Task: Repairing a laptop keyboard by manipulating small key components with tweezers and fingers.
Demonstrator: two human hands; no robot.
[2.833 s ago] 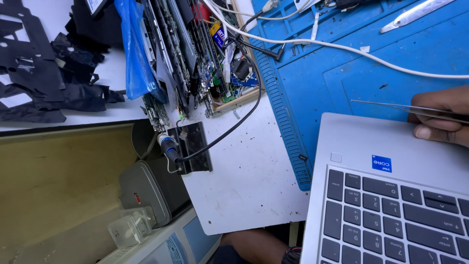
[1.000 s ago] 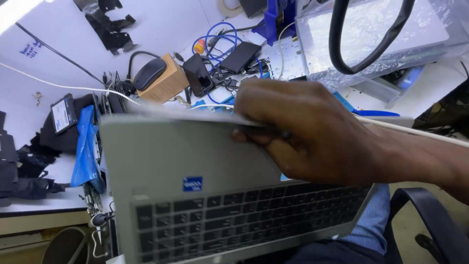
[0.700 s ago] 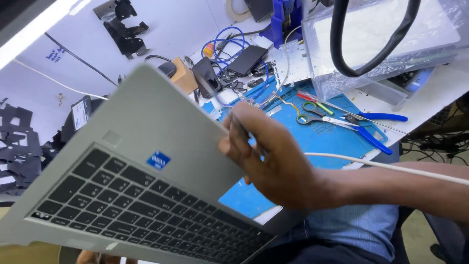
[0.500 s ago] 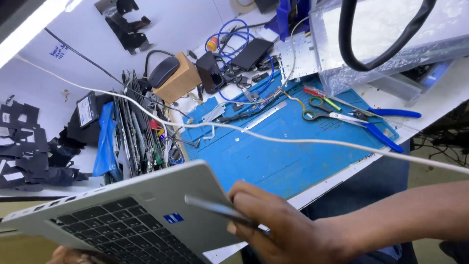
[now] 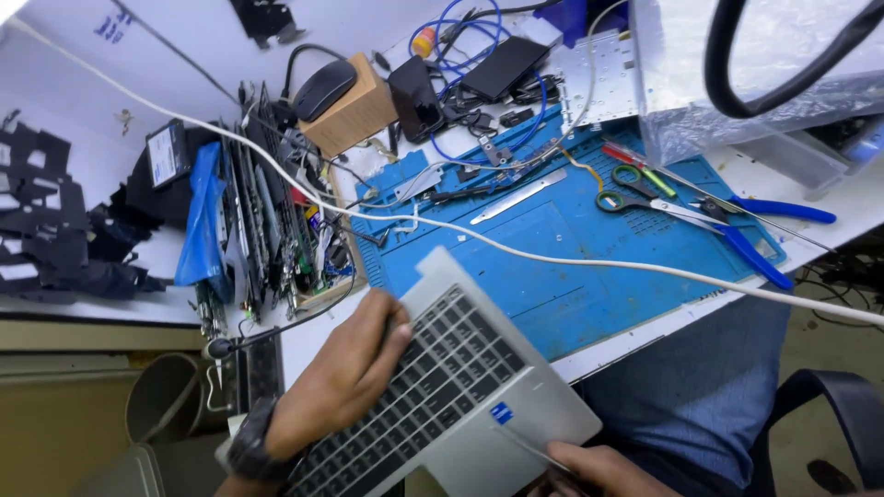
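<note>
Here the silver laptop base [image 5: 460, 387], with its dark keyboard facing up, is held tilted over the near edge of the counter [image 5: 856, 207], partly above the blue work mat [image 5: 571, 267] and partly above the person's lap. The left hand [image 5: 341, 382], with a dark watch [image 5: 247, 446] on the wrist, grips the long edge of the base at about 9 o'clock, its fingers curled over the keys. The right hand [image 5: 599, 469] is at about 5 o'clock from the base, at the bottom border of the view; its fingers pinch thin metal tweezers [image 5: 529, 444] whose tip lies on the palm rest beside a small blue sticker [image 5: 502, 412]. A white cable [image 5: 645, 267] runs across the mat just beyond the base. On the mat, toward 1 o'clock, lie green-handled scissors [image 5: 626, 184] and blue-handled pliers [image 5: 737, 230], touching each other. Toward 11 o'clock a stack of thin laptop parts [image 5: 267, 221] stands on edge, and behind it a black mouse [image 5: 322, 87] rests on a brown box [image 5: 354, 115]. Black foam pieces [image 5: 46, 221] lie far at 9 o'clock.
</note>
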